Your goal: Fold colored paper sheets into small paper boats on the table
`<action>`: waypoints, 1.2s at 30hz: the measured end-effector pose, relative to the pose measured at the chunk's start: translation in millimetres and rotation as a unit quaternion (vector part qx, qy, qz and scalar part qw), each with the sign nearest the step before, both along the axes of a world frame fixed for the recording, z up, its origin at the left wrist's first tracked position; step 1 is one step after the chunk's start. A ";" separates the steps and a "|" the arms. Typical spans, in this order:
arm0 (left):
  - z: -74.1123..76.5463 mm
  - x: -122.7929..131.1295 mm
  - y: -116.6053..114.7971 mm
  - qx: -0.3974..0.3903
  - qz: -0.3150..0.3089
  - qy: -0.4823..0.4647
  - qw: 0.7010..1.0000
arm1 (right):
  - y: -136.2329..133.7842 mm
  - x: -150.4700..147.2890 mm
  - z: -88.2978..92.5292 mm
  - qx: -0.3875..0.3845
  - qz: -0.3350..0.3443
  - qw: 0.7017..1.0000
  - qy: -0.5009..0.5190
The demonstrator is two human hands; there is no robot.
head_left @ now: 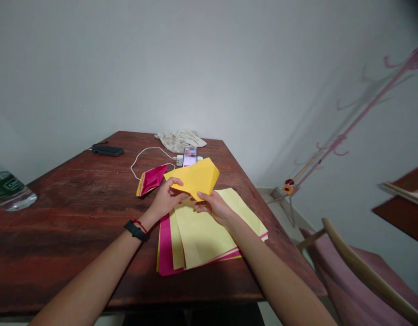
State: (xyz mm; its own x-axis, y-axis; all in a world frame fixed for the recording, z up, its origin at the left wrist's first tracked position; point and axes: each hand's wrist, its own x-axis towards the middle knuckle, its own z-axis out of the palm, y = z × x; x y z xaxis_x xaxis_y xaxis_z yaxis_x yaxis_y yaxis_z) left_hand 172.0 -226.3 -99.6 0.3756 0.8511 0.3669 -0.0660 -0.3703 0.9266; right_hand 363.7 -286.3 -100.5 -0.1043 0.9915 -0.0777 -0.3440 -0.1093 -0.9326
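I hold a folded sheet of orange-yellow paper [195, 176] in the air just above the middle of the table [76, 203], towards its right edge. My left hand [166, 199] pinches the sheet's near left edge, thumb on top and fingers underneath. My right hand [214, 207] pinches the lower point beside it, fingertips pressed together on the fold. I judge the paper very light and thin, stiffened a little where its layers double up. It looks easy to crease or tear if squeezed hard, and smooth enough to slide between dry fingers. The folded edges and corners seem the best places to take hold, since the open flat would buckle. Directly under my hands lies a fanned stack of pale yellow and pink sheets [202, 235], reaching to the table's right edge. A small folded pink and yellow piece [151, 179] sits just left of the held sheet. Towards the far edge a phone [190, 156] stands propped with a white cable [141, 158] looping from it, and a crumpled pale cloth [180, 139] lies behind. A dark flat device [107, 150] rests near the far left corner and a water bottle [8, 192] lies at the left edge. The wood is dark red and worn, with a plain grey wall beyond. A chair [365, 271] and a pink coat stand [348, 127] are to the right.
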 end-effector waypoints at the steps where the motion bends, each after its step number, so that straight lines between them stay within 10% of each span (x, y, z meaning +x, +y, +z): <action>1: -0.3 -0.4 0.5 0.011 0.002 0.008 1.000 | 0.7 0.1 -0.4 0.001 -0.008 1.000 -0.001; 36: 4.5 -3.4 -4.4 0.089 -0.038 0.093 0.991 | 10.8 4.1 -14.0 0.031 -0.142 0.989 0.031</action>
